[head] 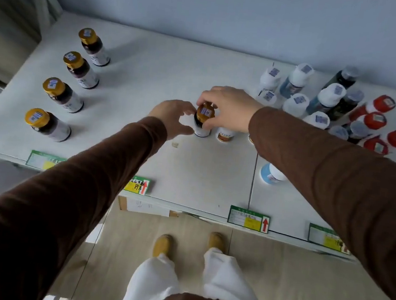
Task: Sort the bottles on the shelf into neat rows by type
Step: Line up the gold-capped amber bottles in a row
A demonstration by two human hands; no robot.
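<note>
At the bottom of the frame I see my white trousers [222, 276] and tan shoes [163, 245] on the pale floor [289, 271]. Above them, green price tags [248, 219] line the front edge of the white shelf [201, 175]. A pale blue bottle [269, 174] stands right of centre, partly hidden by my right sleeve [336, 180]. In the middle, my right hand [228, 109] grips a gold-capped bottle [204, 121] from above, fingers curled round its cap. My left hand [171, 117] is just beside it, fingers loosely spread, grasping nothing. A white bottle [225, 134] stands just right of the gripped one. At left, four gold-capped bottles [62, 96] stand in a row running toward the wall. At upper right, white-capped bottles [296, 101], dark bottles [345, 100] and red-capped bottles [378, 121] stand clustered.
</note>
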